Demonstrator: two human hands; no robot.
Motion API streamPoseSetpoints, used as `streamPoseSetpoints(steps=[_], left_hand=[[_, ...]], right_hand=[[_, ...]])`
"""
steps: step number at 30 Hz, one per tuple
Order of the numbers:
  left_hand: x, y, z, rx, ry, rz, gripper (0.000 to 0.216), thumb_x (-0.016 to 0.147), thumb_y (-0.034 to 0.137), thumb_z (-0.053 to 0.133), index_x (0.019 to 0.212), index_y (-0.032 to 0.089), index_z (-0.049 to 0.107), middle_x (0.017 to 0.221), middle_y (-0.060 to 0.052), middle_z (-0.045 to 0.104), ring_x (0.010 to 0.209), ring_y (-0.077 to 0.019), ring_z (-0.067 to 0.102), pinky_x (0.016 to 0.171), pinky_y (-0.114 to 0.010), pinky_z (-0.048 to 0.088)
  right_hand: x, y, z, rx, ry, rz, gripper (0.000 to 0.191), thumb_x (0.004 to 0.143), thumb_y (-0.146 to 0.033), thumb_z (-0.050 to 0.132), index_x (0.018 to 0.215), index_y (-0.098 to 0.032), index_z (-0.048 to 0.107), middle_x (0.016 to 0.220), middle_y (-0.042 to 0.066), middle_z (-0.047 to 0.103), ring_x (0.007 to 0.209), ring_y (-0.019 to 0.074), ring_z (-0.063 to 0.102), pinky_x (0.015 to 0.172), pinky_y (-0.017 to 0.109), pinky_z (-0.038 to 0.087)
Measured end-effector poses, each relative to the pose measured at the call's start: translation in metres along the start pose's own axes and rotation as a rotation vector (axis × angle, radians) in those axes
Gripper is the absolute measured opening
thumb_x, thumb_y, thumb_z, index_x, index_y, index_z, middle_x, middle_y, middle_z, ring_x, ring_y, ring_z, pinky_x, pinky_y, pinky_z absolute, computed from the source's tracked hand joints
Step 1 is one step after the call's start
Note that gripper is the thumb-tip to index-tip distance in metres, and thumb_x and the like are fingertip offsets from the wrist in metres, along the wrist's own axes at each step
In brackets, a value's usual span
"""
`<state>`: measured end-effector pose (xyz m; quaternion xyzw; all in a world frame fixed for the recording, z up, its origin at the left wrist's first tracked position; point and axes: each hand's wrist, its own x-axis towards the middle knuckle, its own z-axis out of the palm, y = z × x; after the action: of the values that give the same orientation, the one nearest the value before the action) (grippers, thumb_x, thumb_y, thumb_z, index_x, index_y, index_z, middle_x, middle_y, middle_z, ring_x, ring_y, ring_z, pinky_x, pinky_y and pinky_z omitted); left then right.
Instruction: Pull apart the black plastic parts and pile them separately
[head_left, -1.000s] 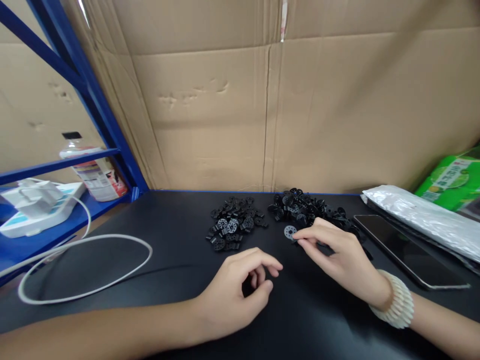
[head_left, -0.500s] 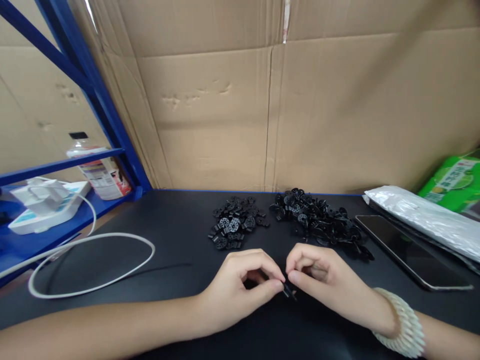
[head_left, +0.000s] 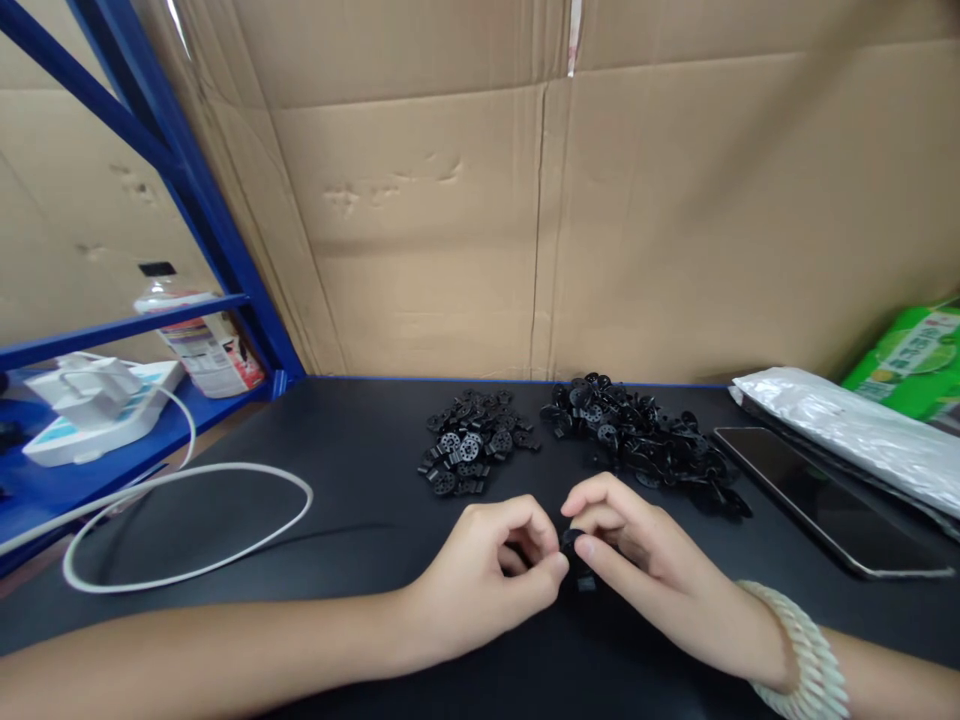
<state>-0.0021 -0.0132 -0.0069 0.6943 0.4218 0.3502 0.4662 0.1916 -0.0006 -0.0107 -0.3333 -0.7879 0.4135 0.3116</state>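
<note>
My left hand (head_left: 491, 575) and right hand (head_left: 637, 555) pinch a small black piece (head_left: 571, 541), nearer than the knobbly left heap (head_left: 480, 442) and glossy right heap (head_left: 645, 437); more of its rounded edge shows than a moment ago.

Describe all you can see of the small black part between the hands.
The black part looks like plastic: a rounded, disc-like edge at top, a short squared end lower down; whether that is one piece is unclear. The left grip seems to pinch it, and the thumb of the right grip seems against it. It shows against the black table; its exact tilt is unclear.
</note>
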Motion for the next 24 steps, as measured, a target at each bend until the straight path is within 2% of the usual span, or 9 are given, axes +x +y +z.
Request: streamPoseSetpoints(steps=[3, 6, 15, 24], left_hand=[[-0.0003, -0.0008, -0.0014, -0.022, -0.088, -0.028, 0.015, 0.084, 0.029, 0.056, 0.08, 0.014, 0.054, 0.07, -0.001, 0.057, 0.06, -0.0118, 0.057, 0.053, -0.022, 0.049], [-0.0001, -0.0032, -0.0031, -0.047, -0.147, -0.049, 0.022, 0.088, 0.034, 0.053, 0.08, 0.014, 0.055, 0.07, -0.002, 0.059, 0.058, -0.0106, 0.056, 0.055, -0.022, 0.049], [0.0014, -0.0036, -0.0041, -0.173, -0.145, -0.078, 0.027, 0.084, 0.039, 0.059, 0.077, 0.012, 0.058, 0.068, -0.003, 0.061, 0.058, -0.0109, 0.055, 0.058, -0.023, 0.046], [0.0, -0.0052, -0.0006, -0.192, -0.15, -0.092, 0.031, 0.084, 0.043, 0.059, 0.077, 0.012, 0.058, 0.068, -0.003, 0.061, 0.058, -0.0107, 0.054, 0.058, -0.023, 0.045]], right_hand=[[0.0008, -0.0009, -0.0003, 0.015, 0.002, -0.014, 0.01, 0.096, -0.032, 0.044, 0.102, -0.025, 0.045, 0.073, -0.003, 0.057, 0.062, 0.0118, 0.046, 0.057, 0.023, 0.036], [0.0018, -0.0019, -0.0002, 0.041, -0.012, -0.008, 0.009, 0.096, -0.033, 0.043, 0.097, -0.024, 0.044, 0.068, -0.005, 0.056, 0.059, 0.0115, 0.043, 0.056, 0.023, 0.034], [0.0004, -0.0014, 0.0035, 0.091, 0.017, 0.032, 0.018, 0.097, -0.037, 0.042, 0.086, -0.023, 0.042, 0.063, -0.006, 0.051, 0.058, 0.0117, 0.042, 0.054, 0.023, 0.032], [-0.001, -0.0049, 0.0071, 0.138, 0.039, 0.015, 0.018, 0.097, -0.037, 0.042, 0.086, -0.023, 0.043, 0.067, -0.005, 0.051, 0.062, 0.012, 0.045, 0.057, 0.024, 0.034]])
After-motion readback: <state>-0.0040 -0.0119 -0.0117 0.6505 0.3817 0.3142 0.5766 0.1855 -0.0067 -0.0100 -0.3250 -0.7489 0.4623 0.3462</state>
